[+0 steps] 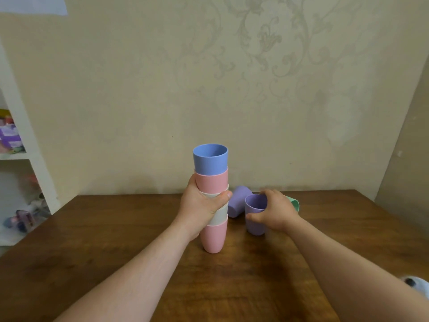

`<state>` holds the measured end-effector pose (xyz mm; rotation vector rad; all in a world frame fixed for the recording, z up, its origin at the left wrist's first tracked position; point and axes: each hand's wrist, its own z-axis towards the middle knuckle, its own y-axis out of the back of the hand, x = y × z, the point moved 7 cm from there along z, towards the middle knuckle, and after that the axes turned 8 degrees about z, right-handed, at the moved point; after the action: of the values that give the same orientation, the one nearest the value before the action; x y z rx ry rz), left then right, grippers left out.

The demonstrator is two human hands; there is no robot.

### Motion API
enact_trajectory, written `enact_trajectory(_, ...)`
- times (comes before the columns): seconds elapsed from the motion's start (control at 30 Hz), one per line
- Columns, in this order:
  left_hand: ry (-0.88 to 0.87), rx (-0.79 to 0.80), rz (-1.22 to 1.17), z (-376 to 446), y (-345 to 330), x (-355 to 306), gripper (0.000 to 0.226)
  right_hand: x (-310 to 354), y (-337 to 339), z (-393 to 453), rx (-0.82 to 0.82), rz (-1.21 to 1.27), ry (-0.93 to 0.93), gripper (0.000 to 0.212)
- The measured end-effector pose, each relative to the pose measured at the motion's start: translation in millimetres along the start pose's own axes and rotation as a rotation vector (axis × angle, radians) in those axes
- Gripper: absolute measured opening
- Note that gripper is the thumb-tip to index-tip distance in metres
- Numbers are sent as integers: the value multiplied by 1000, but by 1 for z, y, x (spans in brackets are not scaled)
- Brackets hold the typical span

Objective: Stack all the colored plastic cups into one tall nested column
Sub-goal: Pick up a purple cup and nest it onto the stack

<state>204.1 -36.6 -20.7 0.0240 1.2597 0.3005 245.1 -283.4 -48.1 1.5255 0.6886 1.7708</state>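
left hand (201, 206) grips stack (213, 201); right hand (276, 211) grips purple cup (255, 214).

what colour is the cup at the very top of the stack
Blue: the top cup of the stack in the left hand, clear in the head view.

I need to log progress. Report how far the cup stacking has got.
Done: a nested column of plastic cups stands on the wooden table, blue on top, then pink, white and pink, steadied by the left hand. In hand: the right hand grips an upright purple cup. Left: that cup, a tipped purple cup and a green cup behind the hand.
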Motion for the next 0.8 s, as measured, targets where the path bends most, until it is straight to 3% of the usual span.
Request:
enact_trajectory(0.23,-52,-57,85,-13,7,-16,104,-17,-20,-43,51,475,-55,90)
enact_trajectory(0.4,-67,-35,62,-22,6,-23,101,-25,-30,-77,-64,747,-76,72)
enact_trajectory(0.5,-67,-22,44,-27,5,-25,101,-14,-34,-87,-12,695,-66,77)
enact_trajectory(0.67,-71,-10,-3,-36,5,-27,96,-5,-27,-95,-15,728,-105,63)
enact_trajectory(0.73,-75,-14,-13,-40,4,-29,96,5,-4,-90,-92,813,-110,63)
enact_trajectory(0.8,-77,-30,-29,-42,3,-31,98,24,30,-80,-184,921,-88,76)
